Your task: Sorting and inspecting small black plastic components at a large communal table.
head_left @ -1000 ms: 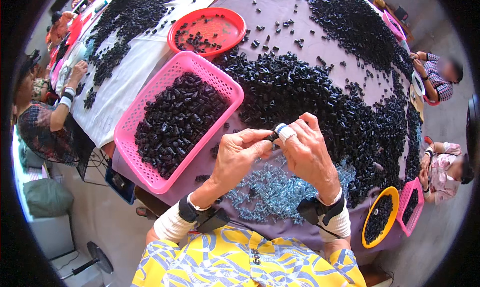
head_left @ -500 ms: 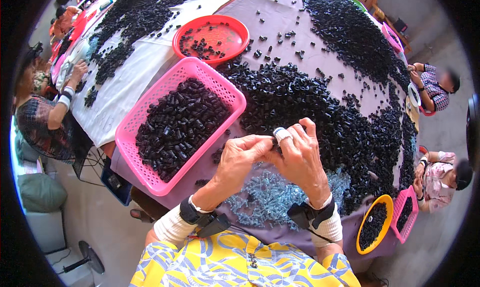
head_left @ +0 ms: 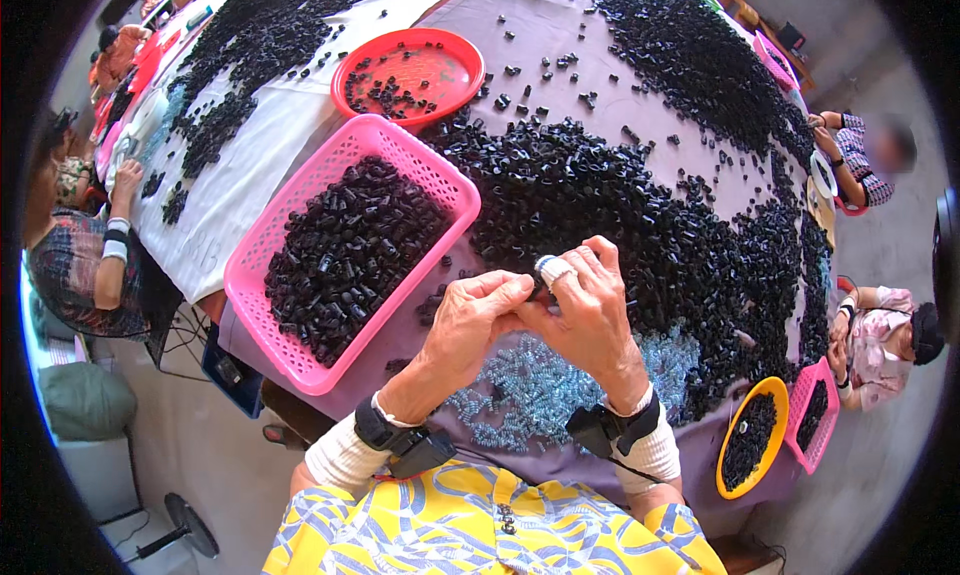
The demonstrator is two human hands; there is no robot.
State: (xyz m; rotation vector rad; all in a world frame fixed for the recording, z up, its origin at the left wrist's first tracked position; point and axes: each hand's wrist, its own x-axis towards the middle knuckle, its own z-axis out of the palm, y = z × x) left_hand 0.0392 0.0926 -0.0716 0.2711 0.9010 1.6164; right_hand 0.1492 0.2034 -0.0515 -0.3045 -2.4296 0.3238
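Note:
My left hand (head_left: pixel 468 320) and my right hand (head_left: pixel 583 310) meet fingertip to fingertip above the table. Between them they pinch a small black plastic part (head_left: pixel 541 293), mostly covered by the fingers. White tape wraps one finger of the right hand. Under my wrists lies a heap of small clear-blue coiled pieces (head_left: pixel 530 390), perhaps springs. Just beyond my hands spreads a large pile of black plastic parts (head_left: pixel 590 195). To the left, a pink perforated basket (head_left: pixel 262 320) holds many more black parts.
A red round tray (head_left: pixel 465 65) with scattered black parts stands behind the pink basket. At the right edge are a yellow bowl (head_left: pixel 778 415) and a smaller pink basket (head_left: pixel 808 430). Other people sit at the left (head_left: pixel 85 265) and right (head_left: pixel 885 345) sides of the table.
My hands stay together at nearly the same spot, with the fingers shifted slightly around the black part. The view has moved a little. At left, another person's hand has lowered.

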